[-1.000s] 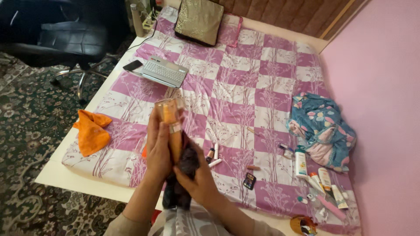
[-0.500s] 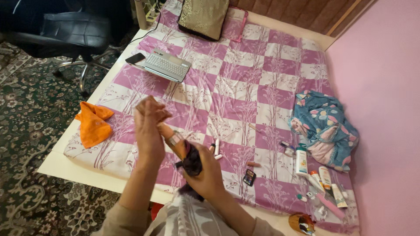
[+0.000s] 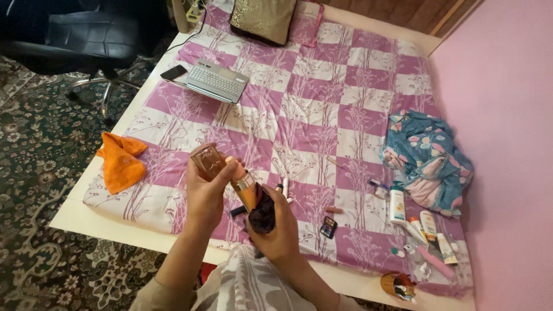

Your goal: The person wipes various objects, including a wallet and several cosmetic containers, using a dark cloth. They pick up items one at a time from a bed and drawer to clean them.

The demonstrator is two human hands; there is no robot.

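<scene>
Fingers [image 3: 222,173] of left hand [image 3: 206,193] around orange bottle [image 3: 227,175], above dark cloth [image 3: 263,212].

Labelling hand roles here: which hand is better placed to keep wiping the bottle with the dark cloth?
Right, probably. The right hand has the dark cloth bunched against the lower end of the orange bottle, while the left hand grips the bottle's upper part and steadies it.

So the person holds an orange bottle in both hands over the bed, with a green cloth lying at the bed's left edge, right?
Not quite: the cloth at the left edge of the bed is orange, not green, as the head view shows. The rest stands: left hand and right hand hold the orange bottle.
</scene>
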